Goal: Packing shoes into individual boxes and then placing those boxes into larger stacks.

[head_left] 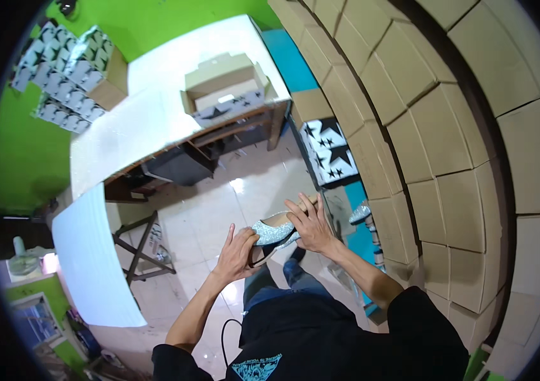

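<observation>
Between my two hands is a glittery silver pump with a beige lining, held above the floor in front of my legs. My left hand is closed around its toe end. At the other end, the fingers of my right hand wrap over the heel part. Just below this pump a further glittery edge and a dark curved strip show; I cannot make out whether they belong to a second shoe. Another glittery shoe rests on the turquoise shelf to the right of my right hand.
An open shoebox stands on the white table ahead. Stacked star-patterned boxes are at the far left. Brown cartons line the right side. A white board and a dark folding stand are at left.
</observation>
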Demonstrator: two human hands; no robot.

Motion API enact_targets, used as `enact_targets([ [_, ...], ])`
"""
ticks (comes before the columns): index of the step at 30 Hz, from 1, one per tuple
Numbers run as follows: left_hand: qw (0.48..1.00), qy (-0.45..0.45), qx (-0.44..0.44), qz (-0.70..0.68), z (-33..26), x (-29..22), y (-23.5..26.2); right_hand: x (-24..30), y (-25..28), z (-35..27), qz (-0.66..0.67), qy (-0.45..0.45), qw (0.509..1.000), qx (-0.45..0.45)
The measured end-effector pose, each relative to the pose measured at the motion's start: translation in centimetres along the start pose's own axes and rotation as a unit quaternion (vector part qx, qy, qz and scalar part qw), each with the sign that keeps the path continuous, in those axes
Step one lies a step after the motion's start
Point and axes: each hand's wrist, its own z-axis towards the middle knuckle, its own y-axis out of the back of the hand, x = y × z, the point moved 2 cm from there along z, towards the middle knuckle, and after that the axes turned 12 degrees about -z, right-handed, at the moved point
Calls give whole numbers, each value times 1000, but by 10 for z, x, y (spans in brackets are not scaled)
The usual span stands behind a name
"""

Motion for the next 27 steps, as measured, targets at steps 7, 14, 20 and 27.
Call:
enact_targets([
  [7,987,76,-25,142,5,0,82,29,42,82,-64,42,996,-46],
  [14,969,86,-79,219,51,4,135,48,57,158,-84,38,992,-84],
  [20,964,45,-106,239,95,42,168,34,72,214,-101,17,992,-71],
  [27,956,38,-134,260,189,92,216,-33,77,307,-136,6,982,-127],
])
